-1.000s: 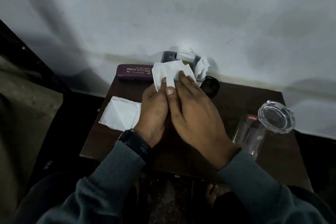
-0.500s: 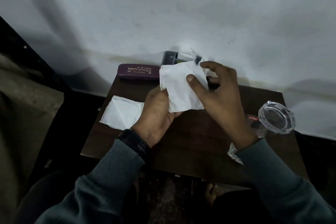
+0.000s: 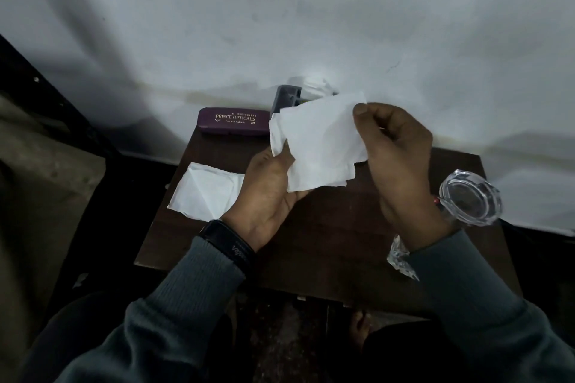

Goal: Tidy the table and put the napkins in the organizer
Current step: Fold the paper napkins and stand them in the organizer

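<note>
Grey ribbed sleeves point(image 3: 193, 283), black wristwatch point(image 3: 228, 244)

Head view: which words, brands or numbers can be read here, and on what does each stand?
"PRINCE OPTICALS": purple glasses case.
Small lines above and below it: too blurred to read.
Lettering on the watch strap: too blurred.
Red label on the glass: too small.

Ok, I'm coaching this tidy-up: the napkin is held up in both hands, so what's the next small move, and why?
Probably fold it in half, right hand toward left hand: the napkin is spread open and loose above the table, and the grey organizer behind it already holds white paper.
</note>
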A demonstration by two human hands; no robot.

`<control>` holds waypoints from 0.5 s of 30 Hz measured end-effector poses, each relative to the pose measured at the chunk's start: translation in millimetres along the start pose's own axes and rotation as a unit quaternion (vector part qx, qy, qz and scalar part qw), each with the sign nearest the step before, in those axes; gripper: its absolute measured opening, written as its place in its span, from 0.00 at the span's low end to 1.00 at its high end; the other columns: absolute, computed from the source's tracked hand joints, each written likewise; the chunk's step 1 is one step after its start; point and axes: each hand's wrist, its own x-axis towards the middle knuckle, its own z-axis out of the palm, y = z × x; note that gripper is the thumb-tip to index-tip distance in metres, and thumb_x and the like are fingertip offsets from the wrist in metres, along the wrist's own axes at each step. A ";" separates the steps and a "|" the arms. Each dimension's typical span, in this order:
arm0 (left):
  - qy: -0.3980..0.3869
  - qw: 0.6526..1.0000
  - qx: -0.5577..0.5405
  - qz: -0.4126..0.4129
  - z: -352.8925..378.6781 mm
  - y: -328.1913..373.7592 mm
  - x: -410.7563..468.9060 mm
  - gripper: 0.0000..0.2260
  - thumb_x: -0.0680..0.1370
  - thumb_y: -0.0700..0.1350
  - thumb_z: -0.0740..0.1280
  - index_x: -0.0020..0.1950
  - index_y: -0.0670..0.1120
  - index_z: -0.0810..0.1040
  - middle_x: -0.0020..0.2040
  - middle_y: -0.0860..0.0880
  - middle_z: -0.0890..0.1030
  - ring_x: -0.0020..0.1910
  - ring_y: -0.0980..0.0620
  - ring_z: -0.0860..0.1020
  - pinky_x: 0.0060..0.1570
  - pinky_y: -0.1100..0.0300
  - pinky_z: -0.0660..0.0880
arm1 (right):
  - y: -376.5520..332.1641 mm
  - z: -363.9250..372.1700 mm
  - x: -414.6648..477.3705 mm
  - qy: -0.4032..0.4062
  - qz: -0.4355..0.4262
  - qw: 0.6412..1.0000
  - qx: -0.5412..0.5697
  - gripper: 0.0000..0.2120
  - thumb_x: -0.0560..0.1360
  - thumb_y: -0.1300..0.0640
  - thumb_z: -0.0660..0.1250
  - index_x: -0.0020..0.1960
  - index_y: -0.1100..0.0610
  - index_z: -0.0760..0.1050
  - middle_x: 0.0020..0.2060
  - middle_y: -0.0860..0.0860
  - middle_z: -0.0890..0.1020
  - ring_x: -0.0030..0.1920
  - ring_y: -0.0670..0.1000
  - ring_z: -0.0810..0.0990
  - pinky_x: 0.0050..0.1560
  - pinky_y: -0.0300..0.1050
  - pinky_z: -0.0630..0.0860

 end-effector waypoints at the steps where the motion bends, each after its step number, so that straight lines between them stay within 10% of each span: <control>1: 0.011 1.000 -0.002 0.000 -0.2 0.8 0.5 0.10 0.85 0.43 0.63 0.55 0.46 0.85 0.54 0.47 0.88 0.52 0.49 0.87 0.45 0.54 0.85 | -2.0 0.0 -0.3 0.003 -0.002 1.000 0.031 0.02 0.78 0.55 0.73 0.47 0.49 0.84 0.43 0.44 0.88 0.44 0.40 0.85 0.45 0.33 0.78; 10: 0.018 0.999 -0.039 -0.004 0.1 3.2 2.4 0.10 0.86 0.45 0.62 0.61 0.43 0.80 0.57 0.44 0.87 0.53 0.48 0.87 0.47 0.53 0.85 | -2.3 12.7 -12.5 -0.063 0.151 0.980 0.112 0.02 0.77 0.59 0.73 0.49 0.56 0.84 0.45 0.50 0.88 0.52 0.51 0.86 0.55 0.50 0.83; 15: 0.021 0.999 -0.047 -0.010 -1.6 3.8 2.1 0.12 0.86 0.45 0.62 0.64 0.41 0.79 0.57 0.42 0.87 0.52 0.46 0.87 0.50 0.50 0.85 | -21.4 4.0 -11.4 -0.215 0.215 0.884 0.355 0.06 0.75 0.60 0.71 0.46 0.56 0.87 0.46 0.53 0.88 0.45 0.50 0.87 0.39 0.42 0.83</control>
